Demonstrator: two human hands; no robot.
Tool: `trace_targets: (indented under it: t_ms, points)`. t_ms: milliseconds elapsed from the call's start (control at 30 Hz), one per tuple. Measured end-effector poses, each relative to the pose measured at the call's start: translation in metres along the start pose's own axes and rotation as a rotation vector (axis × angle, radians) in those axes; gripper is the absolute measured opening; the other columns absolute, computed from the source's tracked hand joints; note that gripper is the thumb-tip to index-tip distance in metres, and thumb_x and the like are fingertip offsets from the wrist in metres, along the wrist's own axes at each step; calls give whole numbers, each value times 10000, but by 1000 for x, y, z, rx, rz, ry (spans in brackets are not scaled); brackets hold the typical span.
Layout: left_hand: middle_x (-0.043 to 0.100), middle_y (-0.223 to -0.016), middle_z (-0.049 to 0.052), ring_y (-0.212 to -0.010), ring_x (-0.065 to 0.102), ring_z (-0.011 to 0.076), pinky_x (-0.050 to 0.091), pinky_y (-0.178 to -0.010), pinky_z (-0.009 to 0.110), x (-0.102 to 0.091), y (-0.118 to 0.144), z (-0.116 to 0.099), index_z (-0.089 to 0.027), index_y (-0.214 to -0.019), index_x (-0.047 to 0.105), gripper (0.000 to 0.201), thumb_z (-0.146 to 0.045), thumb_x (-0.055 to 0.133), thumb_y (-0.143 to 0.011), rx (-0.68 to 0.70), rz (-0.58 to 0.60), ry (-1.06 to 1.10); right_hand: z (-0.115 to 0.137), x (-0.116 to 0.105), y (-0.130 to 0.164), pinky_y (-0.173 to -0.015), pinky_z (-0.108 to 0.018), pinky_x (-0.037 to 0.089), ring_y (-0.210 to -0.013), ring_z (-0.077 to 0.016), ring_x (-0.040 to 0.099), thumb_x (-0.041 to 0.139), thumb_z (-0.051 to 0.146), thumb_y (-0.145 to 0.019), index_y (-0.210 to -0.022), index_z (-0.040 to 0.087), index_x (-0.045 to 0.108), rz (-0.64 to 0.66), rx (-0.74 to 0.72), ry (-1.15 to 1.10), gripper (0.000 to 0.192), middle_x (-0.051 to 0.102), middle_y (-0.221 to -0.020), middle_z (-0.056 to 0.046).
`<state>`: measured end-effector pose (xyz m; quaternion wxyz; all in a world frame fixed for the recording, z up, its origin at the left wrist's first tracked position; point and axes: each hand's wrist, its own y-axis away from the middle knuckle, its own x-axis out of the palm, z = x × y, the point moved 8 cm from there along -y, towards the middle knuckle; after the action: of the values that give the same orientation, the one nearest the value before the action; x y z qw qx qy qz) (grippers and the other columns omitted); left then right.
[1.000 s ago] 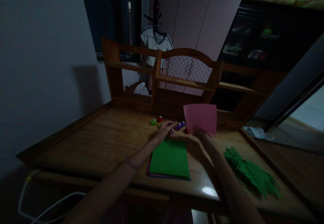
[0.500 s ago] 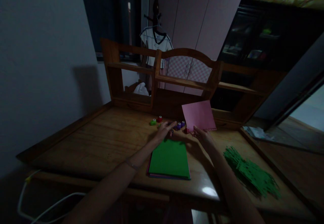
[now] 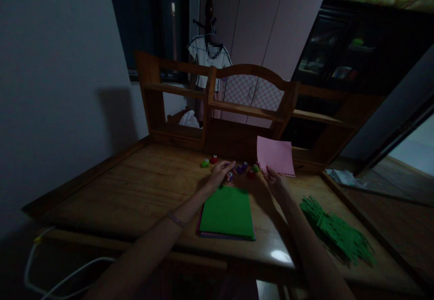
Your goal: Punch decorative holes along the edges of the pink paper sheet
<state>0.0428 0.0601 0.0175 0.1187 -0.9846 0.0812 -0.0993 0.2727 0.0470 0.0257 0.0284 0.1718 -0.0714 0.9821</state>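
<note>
A wide wooden worktop (image 3: pixel 142 191) fills the lower half of the frame, dimly lit, with a wooden shelf unit (image 3: pixel 217 105) standing along its far edge at the centre. At lower right of the frame a loose heap of green paper strips (image 3: pixel 335 232) spreads over the worktop, well apart from both hands. Just below centre lies a stack of coloured paper (image 3: pixel 226 213) with a green sheet on top, its far edge just beside the left hand. Right of centre, a pink sheet (image 3: pixel 275 156) stands tilted up off the worktop, its lower edge showing a row of small punched notches; the right hand (image 3: pixel 275 180) has it pinched at the lower left corner, the grip closed on the paper between thumb and fingers. The left hand (image 3: pixel 220 173) rests at the centre of the frame, fingers curled loosely over the worktop near the small punches; whether its grip closes on one of them I cannot tell. The smallest things are those punches: a green one (image 3: pixel 205 163) and a red one (image 3: pixel 214 159) left of the left hand, and a cluster of purple, red and green ones (image 3: pixel 246 170) between the two hands.
</note>
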Motion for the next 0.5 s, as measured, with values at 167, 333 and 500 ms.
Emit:
trace_targets:
  t_ms: [167, 333, 500]
  points:
    - [645, -741, 39, -385, 494, 61, 369, -374, 186, 0, 1, -3, -141, -865, 603, 386, -514, 596, -764, 3, 4, -7, 10, -5, 3, -770, -331, 530, -872, -235, 651, 700, 370, -669, -751, 203, 654, -2, -75, 169, 191, 694, -823, -64]
    - [637, -728, 31, -399, 496, 64, 364, -377, 185, 0, 3, -7, -142, -849, 607, 377, -509, 598, -764, 14, -10, -28, 22, -1, 15, -742, -360, 507, -838, -264, 646, 763, 271, -572, -764, 200, 689, 27, -132, 336, 218, 691, -752, -72]
    - [637, -702, 21, -397, 492, 64, 367, -387, 189, 0, 3, -6, -146, -847, 614, 376, -511, 603, -756, 11, -25, -26, 31, 14, 23, -681, -347, 493, -783, -258, 632, 752, 279, -576, -720, 182, 680, 51, -155, 427, 188, 677, -707, -76]
